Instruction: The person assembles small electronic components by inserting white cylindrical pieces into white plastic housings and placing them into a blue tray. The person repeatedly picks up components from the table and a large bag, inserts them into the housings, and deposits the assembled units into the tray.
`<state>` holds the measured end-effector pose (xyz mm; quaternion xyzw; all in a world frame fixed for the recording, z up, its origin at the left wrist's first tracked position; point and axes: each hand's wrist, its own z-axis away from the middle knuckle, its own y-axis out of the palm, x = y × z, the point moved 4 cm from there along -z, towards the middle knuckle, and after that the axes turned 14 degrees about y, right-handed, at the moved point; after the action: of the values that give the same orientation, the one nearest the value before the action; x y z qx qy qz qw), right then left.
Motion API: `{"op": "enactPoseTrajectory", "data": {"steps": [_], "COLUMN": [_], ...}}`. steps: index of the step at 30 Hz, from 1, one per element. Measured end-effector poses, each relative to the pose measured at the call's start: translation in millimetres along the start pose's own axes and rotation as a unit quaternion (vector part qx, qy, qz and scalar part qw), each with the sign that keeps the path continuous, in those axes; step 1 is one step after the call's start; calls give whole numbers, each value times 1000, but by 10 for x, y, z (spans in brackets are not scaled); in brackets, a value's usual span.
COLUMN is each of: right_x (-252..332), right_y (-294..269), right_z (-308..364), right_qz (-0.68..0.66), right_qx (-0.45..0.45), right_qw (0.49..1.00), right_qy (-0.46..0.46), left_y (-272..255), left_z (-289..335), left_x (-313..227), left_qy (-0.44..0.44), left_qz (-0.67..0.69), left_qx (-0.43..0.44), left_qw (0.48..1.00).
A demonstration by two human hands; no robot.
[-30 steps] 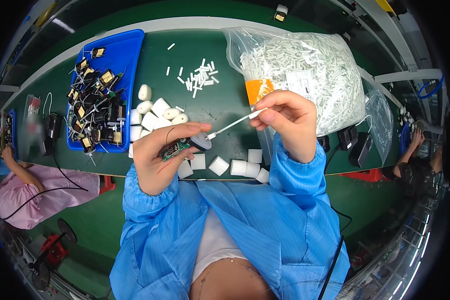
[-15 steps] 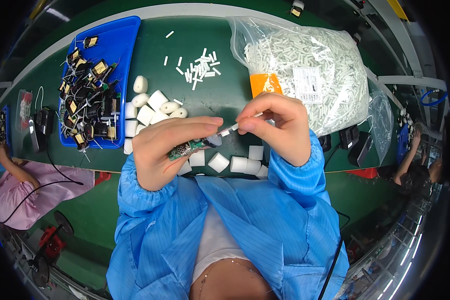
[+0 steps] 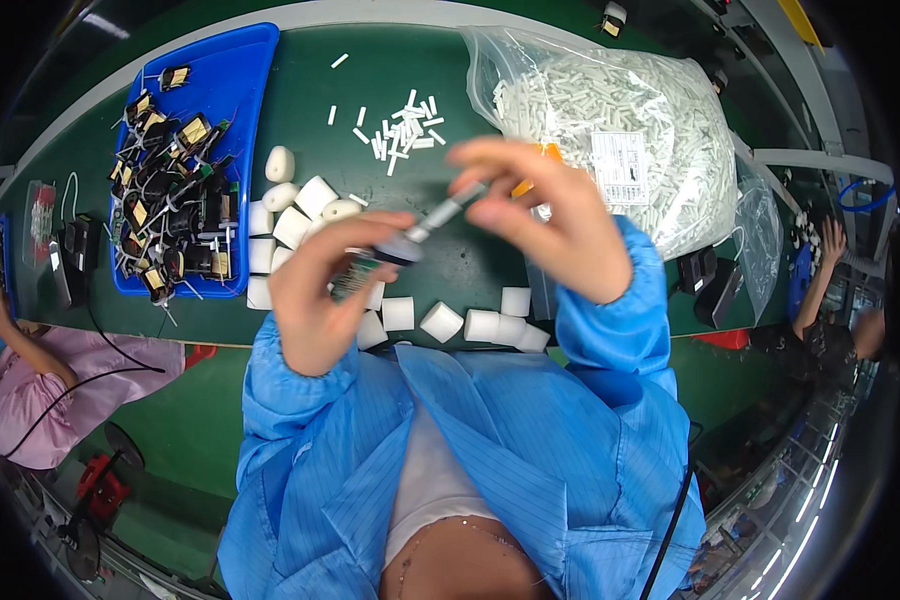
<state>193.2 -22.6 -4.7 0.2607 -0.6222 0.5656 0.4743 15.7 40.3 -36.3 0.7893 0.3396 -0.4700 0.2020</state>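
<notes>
My left hand [image 3: 320,290] is closed around a small circuit board [image 3: 351,278] with a black round part [image 3: 398,250] at its upper end. From that part a light lead with a white sleeve [image 3: 435,219] slants up to the right. My right hand [image 3: 560,220] is at the lead's far end, blurred by motion, its thumb and forefinger apart on either side of it. Beyond the hands lies a loose pile of short white tubes [image 3: 406,130]. White rounded blocks [image 3: 315,198] sit beside and below my left hand.
A blue tray [image 3: 255,100] of black wired assemblies stands at the left. At the right lies a large clear bag [image 3: 660,130] of white tubes. More white blocks [image 3: 441,322] line the near table edge. Black boxes [image 3: 715,290] stand at the right. Other people work at both sides.
My right hand has moved up from a pinch at the white sleeve, and its fingers have spread. The lead now points more upward. My left hand has tilted with the board in it.
</notes>
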Motion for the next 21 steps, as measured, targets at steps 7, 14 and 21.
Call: {"op": "enactPoseTrajectory", "data": {"steps": [7, 14, 21], "right_x": [-486, -557, -684], "right_y": [31, 280, -42], "right_z": [514, 1024, 1281], "right_qz": [354, 413, 350], "right_qx": [135, 195, 164], "right_qw": [926, 886, 902], "right_qy": [-9, 82, 191], "left_y": [-370, -267, -253], "left_z": [233, 303, 485], "left_x": [225, 286, 234], "left_qy": [-242, -240, -236], "left_qz": [161, 471, 391], "left_qx": [-103, -108, 6], "left_qw": [951, 842, 889]}}
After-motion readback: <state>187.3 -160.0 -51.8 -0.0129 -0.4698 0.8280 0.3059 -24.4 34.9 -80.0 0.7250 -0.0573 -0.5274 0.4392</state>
